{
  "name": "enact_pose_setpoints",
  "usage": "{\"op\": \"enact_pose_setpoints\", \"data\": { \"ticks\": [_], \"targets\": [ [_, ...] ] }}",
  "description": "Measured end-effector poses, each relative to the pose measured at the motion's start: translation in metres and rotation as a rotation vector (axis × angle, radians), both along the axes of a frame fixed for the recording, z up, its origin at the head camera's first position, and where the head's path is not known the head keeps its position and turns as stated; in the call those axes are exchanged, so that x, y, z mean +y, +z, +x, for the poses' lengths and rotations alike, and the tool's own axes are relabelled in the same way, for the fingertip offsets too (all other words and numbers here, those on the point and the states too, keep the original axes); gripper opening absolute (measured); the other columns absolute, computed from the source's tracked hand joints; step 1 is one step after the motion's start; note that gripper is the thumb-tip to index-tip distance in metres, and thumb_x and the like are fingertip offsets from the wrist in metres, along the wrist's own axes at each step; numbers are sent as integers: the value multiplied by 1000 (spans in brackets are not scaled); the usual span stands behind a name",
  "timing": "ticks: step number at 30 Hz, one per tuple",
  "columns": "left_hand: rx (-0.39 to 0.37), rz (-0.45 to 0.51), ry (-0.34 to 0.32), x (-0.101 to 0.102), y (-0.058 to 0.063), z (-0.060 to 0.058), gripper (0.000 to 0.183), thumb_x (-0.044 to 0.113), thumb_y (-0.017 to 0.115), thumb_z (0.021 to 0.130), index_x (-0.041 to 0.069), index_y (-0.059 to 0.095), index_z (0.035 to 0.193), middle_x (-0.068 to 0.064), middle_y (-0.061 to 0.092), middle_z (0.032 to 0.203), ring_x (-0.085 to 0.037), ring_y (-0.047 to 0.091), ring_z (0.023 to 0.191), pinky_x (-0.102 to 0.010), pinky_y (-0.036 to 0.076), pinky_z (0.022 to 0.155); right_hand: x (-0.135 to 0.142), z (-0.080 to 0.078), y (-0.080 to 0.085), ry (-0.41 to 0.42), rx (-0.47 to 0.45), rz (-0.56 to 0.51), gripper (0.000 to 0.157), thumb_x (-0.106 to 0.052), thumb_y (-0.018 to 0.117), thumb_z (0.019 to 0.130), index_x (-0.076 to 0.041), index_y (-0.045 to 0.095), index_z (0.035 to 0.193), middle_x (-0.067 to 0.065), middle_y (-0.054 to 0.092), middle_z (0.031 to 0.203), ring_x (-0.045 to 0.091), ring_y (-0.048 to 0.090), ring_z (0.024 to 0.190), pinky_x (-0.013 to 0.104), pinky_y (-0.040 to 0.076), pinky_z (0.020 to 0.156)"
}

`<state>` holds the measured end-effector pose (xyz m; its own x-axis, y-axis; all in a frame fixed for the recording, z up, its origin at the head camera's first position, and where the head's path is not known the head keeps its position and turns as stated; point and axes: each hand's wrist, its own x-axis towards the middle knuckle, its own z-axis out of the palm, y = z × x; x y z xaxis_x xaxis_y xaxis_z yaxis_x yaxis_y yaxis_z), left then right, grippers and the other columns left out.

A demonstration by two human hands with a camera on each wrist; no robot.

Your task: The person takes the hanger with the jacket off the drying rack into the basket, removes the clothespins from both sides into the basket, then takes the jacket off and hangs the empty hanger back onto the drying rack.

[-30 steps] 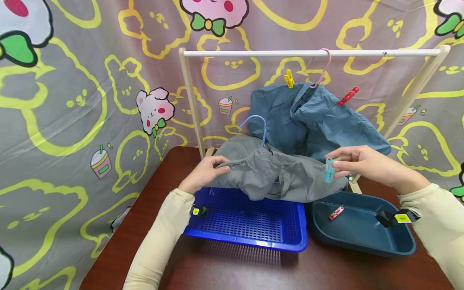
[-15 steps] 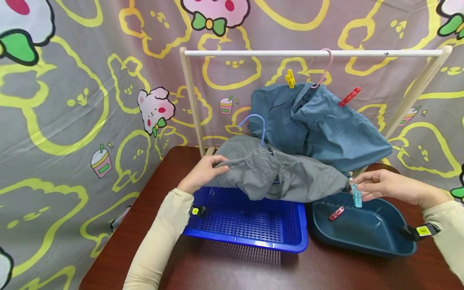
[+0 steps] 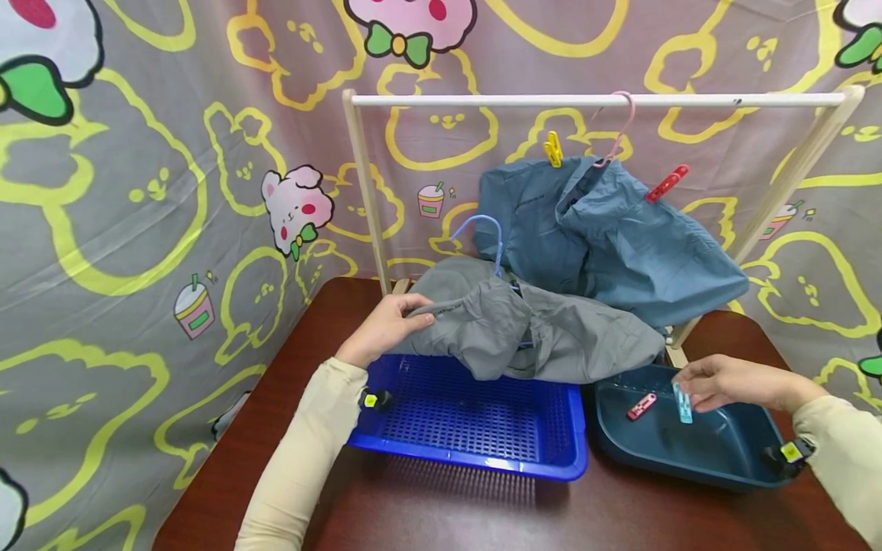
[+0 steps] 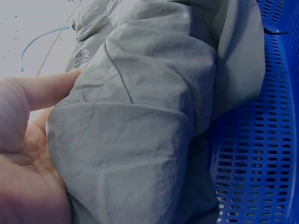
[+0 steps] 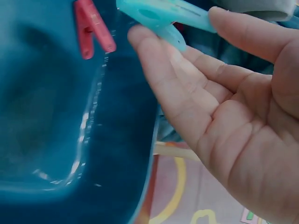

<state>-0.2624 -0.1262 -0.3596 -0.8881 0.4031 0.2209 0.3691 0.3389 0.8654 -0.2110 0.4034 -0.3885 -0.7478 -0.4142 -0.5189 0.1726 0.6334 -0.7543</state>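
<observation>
My left hand (image 3: 382, 329) pinches the left upper edge of a grey garment (image 3: 575, 329), thumb in front. A blue hanger (image 3: 499, 245) pokes up from the garment's neck. In the left wrist view the grey fabric (image 4: 126, 140) hangs in folds from the hand. Over the dark teal basin (image 3: 648, 451), my right hand (image 3: 733, 383) holds a light blue clothes peg (image 3: 682, 403) between thumb and fingers. The right wrist view has this light blue peg (image 5: 159, 14) under the thumb tip. A red clothes peg (image 3: 641, 406) lies in the basin.
A blue perforated basket (image 3: 468, 459) sits beneath the grey garment. Behind it, a rack with a white rail (image 3: 482, 100) carries a blue garment (image 3: 648, 237) on a pink hanger (image 3: 625, 126). A yellow peg (image 3: 553, 149) and a red peg (image 3: 667, 184) clip that garment.
My right hand has moved right and down with the light blue peg, away from the grey garment's right end to over the basin. The left hand has stayed in place.
</observation>
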Motion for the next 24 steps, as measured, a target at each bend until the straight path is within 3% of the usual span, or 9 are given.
{"op": "enact_pose_setpoints", "data": {
  "ticks": [8, 24],
  "targets": [
    [-4, 11, -10, 1, 0, -1, 14, 5, 66, 89, -1, 70, 101, -5, 64, 90, -20, 50, 82, -31, 40, 71, 1, -5, -22, 12, -31, 44, 41, -10, 55, 95, 23, 45, 118, 16, 61, 105, 32, 61, 96, 45, 51, 82],
    [13, -10, -4, 1, 2, 1, 13, 5, 66, 88, 1, 70, 100, -5, 65, 92, -19, 51, 84, -30, 41, 72, -3, -12, -40, 23, -19, 181, 25, -1, 53, 90, 16, 53, 108, 15, 62, 97, 32, 63, 89, 47, 52, 78]
  ]
}}
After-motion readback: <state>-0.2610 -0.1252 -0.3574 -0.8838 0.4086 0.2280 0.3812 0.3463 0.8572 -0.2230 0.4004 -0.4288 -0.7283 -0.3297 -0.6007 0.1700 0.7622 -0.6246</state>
